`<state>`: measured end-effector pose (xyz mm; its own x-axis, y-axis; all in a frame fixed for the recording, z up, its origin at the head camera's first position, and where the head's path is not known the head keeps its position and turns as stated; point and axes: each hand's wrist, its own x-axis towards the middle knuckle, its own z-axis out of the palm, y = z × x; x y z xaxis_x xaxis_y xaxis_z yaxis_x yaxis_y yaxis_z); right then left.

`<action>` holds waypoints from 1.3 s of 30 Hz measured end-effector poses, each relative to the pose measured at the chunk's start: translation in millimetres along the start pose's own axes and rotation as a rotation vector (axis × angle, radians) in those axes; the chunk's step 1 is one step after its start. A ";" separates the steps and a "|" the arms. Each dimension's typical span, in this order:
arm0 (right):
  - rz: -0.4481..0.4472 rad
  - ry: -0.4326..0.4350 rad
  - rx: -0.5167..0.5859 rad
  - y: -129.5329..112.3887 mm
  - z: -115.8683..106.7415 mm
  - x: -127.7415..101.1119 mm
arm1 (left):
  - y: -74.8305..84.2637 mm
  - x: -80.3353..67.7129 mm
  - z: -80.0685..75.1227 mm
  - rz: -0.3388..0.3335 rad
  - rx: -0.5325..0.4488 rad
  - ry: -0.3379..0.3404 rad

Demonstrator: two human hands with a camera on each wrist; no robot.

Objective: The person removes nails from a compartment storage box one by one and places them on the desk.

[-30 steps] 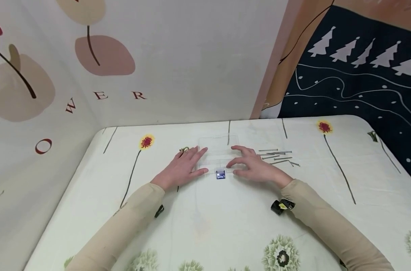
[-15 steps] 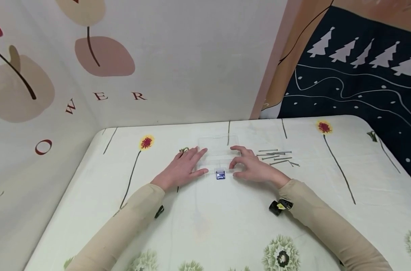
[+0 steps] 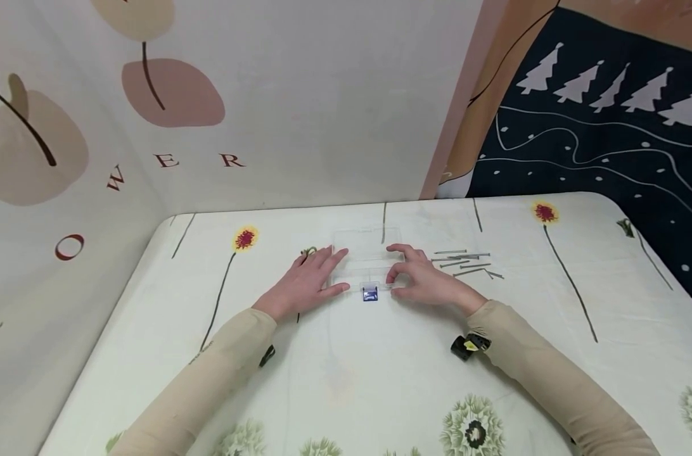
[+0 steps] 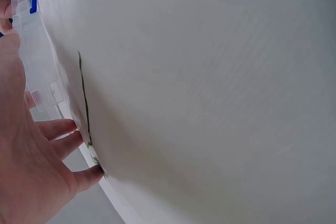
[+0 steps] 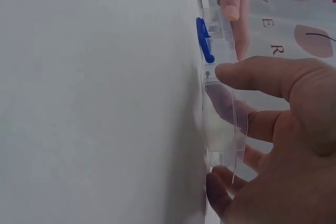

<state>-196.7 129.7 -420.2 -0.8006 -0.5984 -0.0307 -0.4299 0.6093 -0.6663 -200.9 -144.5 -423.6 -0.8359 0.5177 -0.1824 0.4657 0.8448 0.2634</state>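
A clear plastic box [image 3: 356, 275] with a blue latch [image 3: 370, 294] at its front stands at the middle of the table, its transparent lid [image 3: 365, 244] laid back. My left hand [image 3: 306, 282] rests along the box's left side, fingers straight and spread, thumb at the front left corner. At the right side, my right hand [image 3: 422, 278] pinches the front wall near the corner: the thumb is outside and the curled index finger reaches inside. Through the wall, the right wrist view shows a small dark thing [image 5: 207, 75] by the thumb, too small to name.
Several long metal nails or screws [image 3: 462, 258] lie loosely on the table right of the right hand. A white cloth with printed flowers [image 3: 346, 367] covers the table. A printed curtain [image 3: 323, 126] hangs behind the far edge.
My right index finger has drawn back slightly to the right and curled in toward the thumb at the box's front wall. The left hand, box and metal pieces stay in place.
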 end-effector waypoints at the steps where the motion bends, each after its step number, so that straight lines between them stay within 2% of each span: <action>1: 0.004 -0.002 0.001 -0.6 0.6 0.4 | 0.1 0.0 0.0 -0.001 0.000 -0.001; 23: 0.048 -0.015 -0.065 -10.0 10.2 2.8 | -0.6 1.4 1.0 0.002 0.011 0.005; 32: 0.050 -0.013 -0.038 -11.0 10.8 2.4 | -0.6 2.2 1.1 0.000 0.012 0.006; 39: 0.029 0.007 0.023 -3.7 8.5 0.1 | -0.6 1.6 1.5 0.000 0.011 0.005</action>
<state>-191.6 122.9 -424.1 -0.8156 -0.5769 -0.0453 -0.3968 0.6145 -0.6819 -202.1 -144.0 -425.5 -0.8370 0.5174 -0.1778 0.4693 0.8461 0.2527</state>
